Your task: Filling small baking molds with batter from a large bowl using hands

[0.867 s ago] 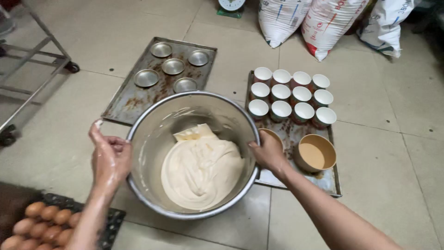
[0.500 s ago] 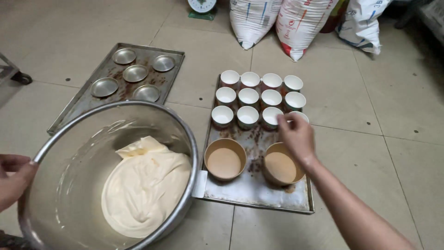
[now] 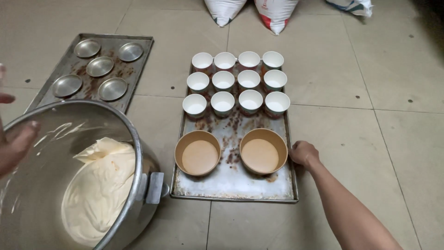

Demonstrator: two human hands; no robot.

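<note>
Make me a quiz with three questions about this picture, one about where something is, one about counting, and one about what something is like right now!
1. Where is the right hand?
A. At the right edge of the baking tray
B. Inside the steel bowl
C. On the sacks

2. How many small white cups stand on that tray?
A. Six
B. Twelve
C. Twenty

3. What is in the steel bowl?
A. Nothing
B. Water
C. Pale creamy batter

Answers:
1. A, since the fingers touch the tray's right rim beside the brown paper bowl.
2. B, because there are three rows of four.
3. C, as a thick cream-coloured mass lies in the bowl, while the left hand is at its rim.
</note>
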